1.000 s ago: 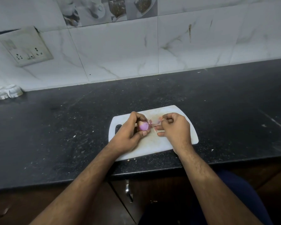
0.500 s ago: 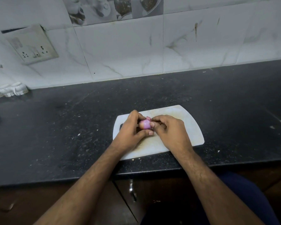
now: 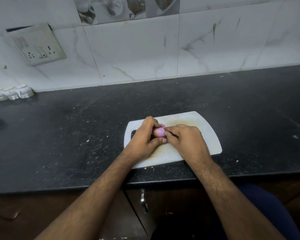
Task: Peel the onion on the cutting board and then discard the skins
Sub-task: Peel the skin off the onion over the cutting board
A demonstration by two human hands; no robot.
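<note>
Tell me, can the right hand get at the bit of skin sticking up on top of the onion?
Probably yes. The right hand already has its fingertips at the onion, beside the raised skin flap, while the left hand holds the onion from the other side, leaving that top exposed.

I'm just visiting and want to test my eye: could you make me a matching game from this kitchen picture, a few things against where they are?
Things:
1. onion
2. board
3. socket
4. jars

Places:
A. on the wall, upper left
B. held between the two hands
C. on the dark counter, under the hands
D. at the counter's back edge, far left

Pairs: 1-B, 2-C, 3-A, 4-D
</note>
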